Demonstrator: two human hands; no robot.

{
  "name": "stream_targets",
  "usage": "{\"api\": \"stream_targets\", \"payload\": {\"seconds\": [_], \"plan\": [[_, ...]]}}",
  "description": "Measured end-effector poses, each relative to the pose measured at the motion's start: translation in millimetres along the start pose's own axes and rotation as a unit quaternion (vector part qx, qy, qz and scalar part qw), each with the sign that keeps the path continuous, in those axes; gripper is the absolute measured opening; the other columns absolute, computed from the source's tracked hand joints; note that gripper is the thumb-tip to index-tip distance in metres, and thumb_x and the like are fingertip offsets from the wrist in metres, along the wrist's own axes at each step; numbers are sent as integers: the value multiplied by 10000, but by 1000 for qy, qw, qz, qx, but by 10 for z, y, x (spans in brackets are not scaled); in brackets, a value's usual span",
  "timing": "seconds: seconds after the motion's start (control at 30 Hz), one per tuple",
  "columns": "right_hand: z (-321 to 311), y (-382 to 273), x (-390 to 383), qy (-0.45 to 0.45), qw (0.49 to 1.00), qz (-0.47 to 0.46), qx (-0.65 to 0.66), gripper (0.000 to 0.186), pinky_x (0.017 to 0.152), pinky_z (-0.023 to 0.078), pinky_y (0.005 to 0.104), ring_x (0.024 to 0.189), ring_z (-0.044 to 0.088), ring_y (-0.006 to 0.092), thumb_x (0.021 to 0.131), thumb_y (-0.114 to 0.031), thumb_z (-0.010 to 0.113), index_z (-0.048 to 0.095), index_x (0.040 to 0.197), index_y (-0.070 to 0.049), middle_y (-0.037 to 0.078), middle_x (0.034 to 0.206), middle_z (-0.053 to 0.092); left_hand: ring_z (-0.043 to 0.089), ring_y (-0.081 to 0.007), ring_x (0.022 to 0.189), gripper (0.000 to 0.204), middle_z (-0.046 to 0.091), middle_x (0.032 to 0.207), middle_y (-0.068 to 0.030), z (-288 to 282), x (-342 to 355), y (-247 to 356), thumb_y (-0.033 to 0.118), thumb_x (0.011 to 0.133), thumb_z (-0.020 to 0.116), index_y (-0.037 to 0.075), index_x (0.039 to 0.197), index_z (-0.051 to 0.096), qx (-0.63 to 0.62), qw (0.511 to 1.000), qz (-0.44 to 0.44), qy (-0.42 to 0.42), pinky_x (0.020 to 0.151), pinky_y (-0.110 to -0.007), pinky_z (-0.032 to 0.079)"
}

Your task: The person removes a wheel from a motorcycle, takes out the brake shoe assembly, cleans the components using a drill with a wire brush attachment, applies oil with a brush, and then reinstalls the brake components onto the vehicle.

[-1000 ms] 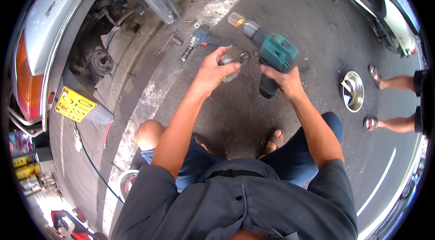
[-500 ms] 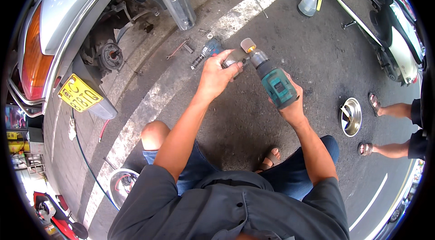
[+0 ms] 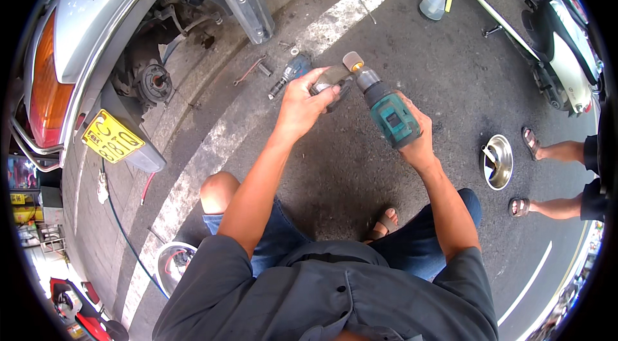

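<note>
Bright, diffuse daylight fills the scene, falling evenly on the grey asphalt (image 3: 438,90) and leaving only soft shade between the person's legs. The recess around the wheel hub (image 3: 154,83) is much darker. Pale highlights mark the silver muffler (image 3: 248,9), and the steel bowl (image 3: 506,164) gleams. At the lower left, the background near the red scooter (image 3: 90,325) washes out to white. The cordless drill (image 3: 391,115) looks fairly crisp, while the curved metal part (image 3: 334,75) lacks fine detail. Fisheye distortion bends the painted line (image 3: 209,151); black corners and bluish fringing surround the softened rim.
</note>
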State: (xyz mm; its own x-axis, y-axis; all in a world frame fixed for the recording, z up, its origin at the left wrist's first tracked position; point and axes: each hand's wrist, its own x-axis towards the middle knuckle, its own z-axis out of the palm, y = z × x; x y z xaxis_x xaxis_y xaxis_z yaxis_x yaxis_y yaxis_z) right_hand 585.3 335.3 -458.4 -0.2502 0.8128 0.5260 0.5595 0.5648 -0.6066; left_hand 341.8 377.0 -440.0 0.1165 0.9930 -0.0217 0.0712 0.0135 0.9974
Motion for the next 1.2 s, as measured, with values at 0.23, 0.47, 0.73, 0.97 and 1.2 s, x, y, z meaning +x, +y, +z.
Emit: {"api": "stream_targets", "payload": {"seconds": [0.23, 0.47, 0.73, 0.97, 1.2], "plan": [[41, -274, 121, -40, 997, -64, 13, 535, 799, 541, 361, 891, 678, 299, 688, -69, 732, 595, 1202, -18, 140, 1070, 680, 545, -51, 635, 360, 641, 796, 11, -10, 30, -99, 97, 847, 678, 36, 1201, 641, 21, 1000, -12, -4, 552, -232, 455], [-20, -109, 81, 11, 1000, -28, -7, 517, 767, 541, 375, 863, 678, 305, 701, -70, 716, 594, 1202, -27, 128, 1002, 686, 531, -45, 613, 344, 642, 797, 17, 13, -24, -22, 109, 851, 703, 47, 1184, 648, -8, 1000, -25, -7, 537, -227, 448], [2, -250, 87, -57, 996, -66, -28, 548, 741, 539, 361, 862, 681, 284, 673, -76, 719, 589, 1203, -22, 122, 1007, 688, 527, -48, 601, 367, 652, 818, 7, 20, -11, -84, 112, 854, 697, 52, 1212, 637, 5, 1000, -23, 3, 538, -227, 448], [-35, -101, 51, -4, 998, -36, -43, 575, 761, 536, 366, 882, 680, 289, 675, -93, 721, 575, 1225, -14, 131, 1037, 687, 524, -44, 600, 389, 656, 811, 11, -15, -2, -89, 121, 853, 700, 41, 1226, 625, -14, 999, -27, -10, 535, -231, 444], [-28, -240, 58, -49, 996, -61, -30, 609, 731, 523, 370, 823, 661, 285, 659, -105, 727, 583, 1248, -52, 98, 949, 672, 517, -48, 596, 350, 642, 786, 25, -20, 19, -131, 106, 853, 684, 50, 1195, 638, -10, 1000, -12, -11, 541, -231, 441]]}}
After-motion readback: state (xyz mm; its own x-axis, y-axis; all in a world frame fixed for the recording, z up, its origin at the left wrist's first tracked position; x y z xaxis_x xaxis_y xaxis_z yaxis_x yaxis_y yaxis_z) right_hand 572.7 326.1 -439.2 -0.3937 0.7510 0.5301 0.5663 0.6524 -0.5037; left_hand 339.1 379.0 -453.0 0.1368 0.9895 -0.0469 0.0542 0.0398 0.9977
